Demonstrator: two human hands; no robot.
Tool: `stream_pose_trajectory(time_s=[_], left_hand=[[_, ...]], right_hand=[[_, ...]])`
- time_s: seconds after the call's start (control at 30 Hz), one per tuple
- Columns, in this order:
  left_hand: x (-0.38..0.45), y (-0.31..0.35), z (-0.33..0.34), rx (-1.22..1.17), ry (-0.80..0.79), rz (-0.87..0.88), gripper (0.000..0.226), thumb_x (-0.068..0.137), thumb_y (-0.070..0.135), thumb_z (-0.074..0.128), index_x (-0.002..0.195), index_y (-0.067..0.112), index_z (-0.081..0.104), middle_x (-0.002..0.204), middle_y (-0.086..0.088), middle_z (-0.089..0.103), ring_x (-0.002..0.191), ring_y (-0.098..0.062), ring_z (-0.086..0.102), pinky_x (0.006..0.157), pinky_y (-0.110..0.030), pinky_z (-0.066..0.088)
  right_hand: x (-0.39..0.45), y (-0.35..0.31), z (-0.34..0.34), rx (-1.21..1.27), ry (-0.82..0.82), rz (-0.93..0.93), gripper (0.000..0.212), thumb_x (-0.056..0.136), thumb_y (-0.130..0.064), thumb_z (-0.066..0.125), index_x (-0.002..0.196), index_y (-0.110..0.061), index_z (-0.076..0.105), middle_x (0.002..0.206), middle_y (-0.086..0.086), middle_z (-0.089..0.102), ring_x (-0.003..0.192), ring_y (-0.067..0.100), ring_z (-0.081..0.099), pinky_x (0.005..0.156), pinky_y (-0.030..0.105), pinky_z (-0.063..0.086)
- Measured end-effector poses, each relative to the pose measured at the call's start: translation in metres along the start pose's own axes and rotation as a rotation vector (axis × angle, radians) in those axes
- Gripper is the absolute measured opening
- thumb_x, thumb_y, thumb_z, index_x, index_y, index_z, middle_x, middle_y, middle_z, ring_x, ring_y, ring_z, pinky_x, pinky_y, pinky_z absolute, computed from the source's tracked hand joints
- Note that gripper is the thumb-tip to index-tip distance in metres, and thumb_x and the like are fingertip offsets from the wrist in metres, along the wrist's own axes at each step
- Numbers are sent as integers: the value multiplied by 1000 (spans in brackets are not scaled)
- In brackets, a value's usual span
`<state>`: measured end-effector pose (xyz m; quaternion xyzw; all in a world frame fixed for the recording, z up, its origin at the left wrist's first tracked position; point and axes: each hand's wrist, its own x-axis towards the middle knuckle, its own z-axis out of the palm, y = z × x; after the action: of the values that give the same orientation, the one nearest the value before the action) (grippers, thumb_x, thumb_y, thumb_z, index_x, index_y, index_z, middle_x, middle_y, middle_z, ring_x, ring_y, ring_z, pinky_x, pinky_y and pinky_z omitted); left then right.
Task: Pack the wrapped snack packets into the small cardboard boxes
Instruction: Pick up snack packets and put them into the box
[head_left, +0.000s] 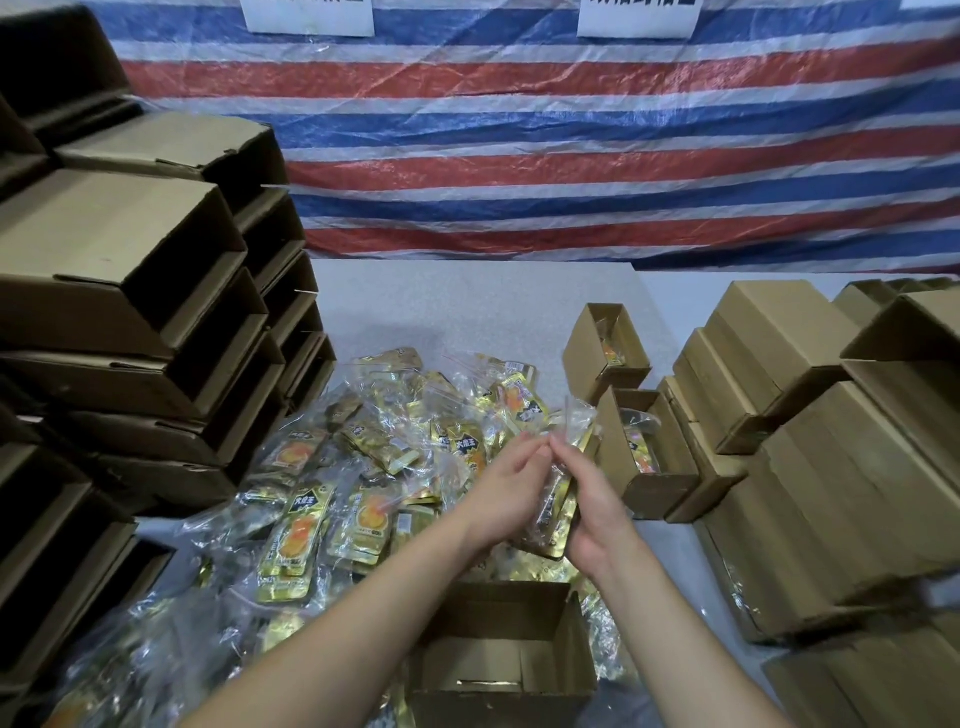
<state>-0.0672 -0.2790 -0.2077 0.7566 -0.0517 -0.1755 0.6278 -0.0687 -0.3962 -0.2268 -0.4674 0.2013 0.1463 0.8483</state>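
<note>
A heap of gold snack packets (332, 499) in clear wrap covers the middle of the grey table (467, 306). Above the heap, my left hand (511, 488) and my right hand (592, 512) together hold a wrapped bundle of packets (563, 483) on edge, fingertips meeting at its top. An open small cardboard box (504, 660) sits just below my forearms, a little gold showing at its bottom. Two more open boxes, a near box (649, 452) and a far box (605, 348), stand to the right with packets inside.
Tall stacks of empty open boxes (145, 322) fill the left side. Closed boxes (810, 415) are stacked along the right. A red, white and blue striped tarp (571, 145) hangs behind the table.
</note>
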Motion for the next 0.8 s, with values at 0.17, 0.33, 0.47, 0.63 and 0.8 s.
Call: stream_pose_trajectory(time_s=[0.17, 0.33, 0.47, 0.63, 0.8], left_hand=[[-2, -8, -3, -202, 127, -52, 47, 104, 34, 48, 150, 36, 36, 144, -1, 51, 109, -6, 60, 86, -24, 53], [-4, -6, -11, -376, 20, -230, 45, 105, 32, 47, 148, 22, 41, 139, 0, 56, 125, -19, 54, 105, -35, 42], [-10, -9, -5, -415, 48, -296, 38, 106, 30, 46, 139, 11, 49, 130, -9, 61, 113, -23, 59, 105, -43, 45], [-19, -24, -1, -174, 109, -249, 41, 105, 40, 42, 140, 17, 45, 126, 1, 58, 114, -18, 57, 102, -35, 45], [-26, -27, -10, 194, 280, -60, 44, 94, 42, 61, 133, 22, 53, 116, 12, 60, 87, -6, 66, 82, -34, 56]], right_hand=[[-14, -6, 3, -37, -47, -54, 41, 83, -35, 68, 115, -11, 73, 117, 14, 72, 109, 29, 69, 88, 42, 56], [-23, -10, -6, 79, -106, 3, 56, 83, -35, 66, 129, -2, 63, 133, 24, 61, 122, 37, 60, 108, 53, 43], [-30, -7, -14, 212, -208, 8, 53, 82, -28, 66, 129, -2, 63, 131, 26, 61, 119, 37, 62, 102, 51, 48], [-34, 0, -13, 61, -239, 43, 48, 68, -30, 77, 109, -6, 76, 119, 25, 68, 104, 36, 69, 88, 48, 57], [-42, 9, -16, -80, -184, 31, 21, 77, -28, 74, 92, -15, 81, 97, 17, 74, 85, 31, 73, 76, 43, 61]])
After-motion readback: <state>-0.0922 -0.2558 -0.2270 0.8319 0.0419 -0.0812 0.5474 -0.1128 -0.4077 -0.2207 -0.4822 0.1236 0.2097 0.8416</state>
